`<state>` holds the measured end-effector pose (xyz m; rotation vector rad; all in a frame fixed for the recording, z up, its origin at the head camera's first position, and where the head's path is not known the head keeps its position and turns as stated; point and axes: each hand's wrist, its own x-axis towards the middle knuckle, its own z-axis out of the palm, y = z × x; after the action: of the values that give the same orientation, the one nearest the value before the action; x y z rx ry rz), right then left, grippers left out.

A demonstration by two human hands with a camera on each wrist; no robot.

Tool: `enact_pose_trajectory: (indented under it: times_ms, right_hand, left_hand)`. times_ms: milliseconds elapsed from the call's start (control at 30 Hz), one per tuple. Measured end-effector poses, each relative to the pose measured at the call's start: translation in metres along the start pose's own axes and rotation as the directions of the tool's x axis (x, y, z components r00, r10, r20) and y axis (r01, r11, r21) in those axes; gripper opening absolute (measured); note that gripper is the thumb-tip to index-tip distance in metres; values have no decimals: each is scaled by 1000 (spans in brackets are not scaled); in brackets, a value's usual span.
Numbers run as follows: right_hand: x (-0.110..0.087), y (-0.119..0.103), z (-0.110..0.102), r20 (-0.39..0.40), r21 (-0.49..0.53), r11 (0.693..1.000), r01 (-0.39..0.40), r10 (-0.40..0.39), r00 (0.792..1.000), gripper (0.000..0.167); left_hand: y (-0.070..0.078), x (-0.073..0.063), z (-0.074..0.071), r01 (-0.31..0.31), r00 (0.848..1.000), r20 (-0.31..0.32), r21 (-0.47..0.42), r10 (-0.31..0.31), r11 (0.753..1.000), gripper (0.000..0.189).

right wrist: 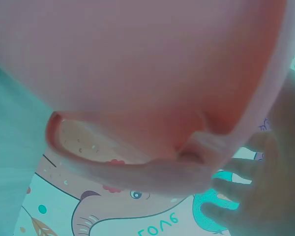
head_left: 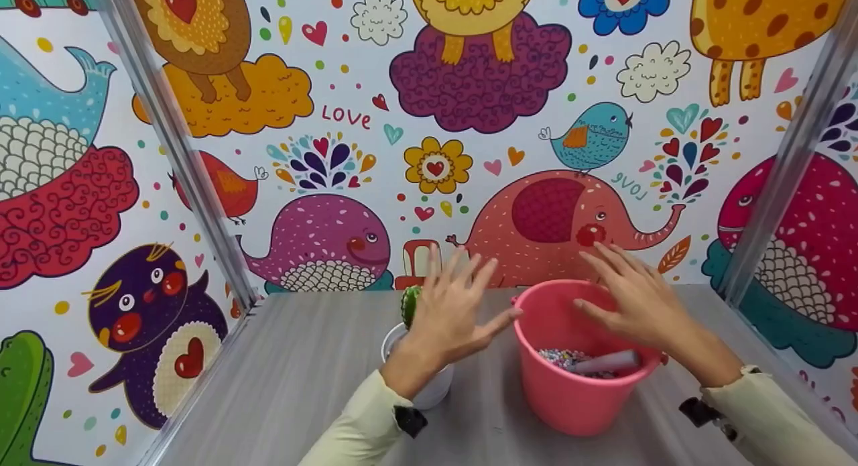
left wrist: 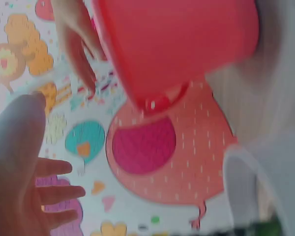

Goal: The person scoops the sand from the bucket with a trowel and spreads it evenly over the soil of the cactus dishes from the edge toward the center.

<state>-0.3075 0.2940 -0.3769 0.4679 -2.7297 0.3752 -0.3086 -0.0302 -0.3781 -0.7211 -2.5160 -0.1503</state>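
My left hand (head_left: 449, 312) is held up with spread fingers over a white pot (head_left: 434, 391) that has a green cactus (head_left: 410, 304) in it, and it grips nothing. A pink bucket (head_left: 570, 402) stands on the table to its right. Inside the bucket lie many small pale beads (head_left: 563, 357) and a greyish, tube-like object (head_left: 608, 363). Over the bucket's right rim hovers my right hand (head_left: 633, 298), fingers extended and nothing held. In the right wrist view, that hand (right wrist: 265, 182) appears beside the bucket's rim and handle (right wrist: 137, 172).
The grey wood-grain table (head_left: 295, 379) meets a wall (head_left: 375, 144) printed with cartoon animals. Metal posts (head_left: 181, 144) stand at the left and right corners, with more printed panels beyond them.
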Motion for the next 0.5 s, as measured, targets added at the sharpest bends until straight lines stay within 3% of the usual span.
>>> enact_pose_trajectory:
  times_ms: [133, 300, 500]
  right_hand:
    - [-4, 0, 3, -25, -14, 1000, 20, -20, 999, 83]
    - [-7, -2, 8, -48, -19, 999, 42, -43, 998, 62]
    - [-9, -5, 11, 42, 5, 999, 31, -32, 999, 38]
  left_hand:
    - [18, -2, 9, -38, 998, 41, -60, 41, 997, 89]
    - [30, -5, 25, -44, 996, 68, -170, 56, 984, 82]
    - [40, -5, 49, 6, 1000, 25, -314, 2, 949, 54]
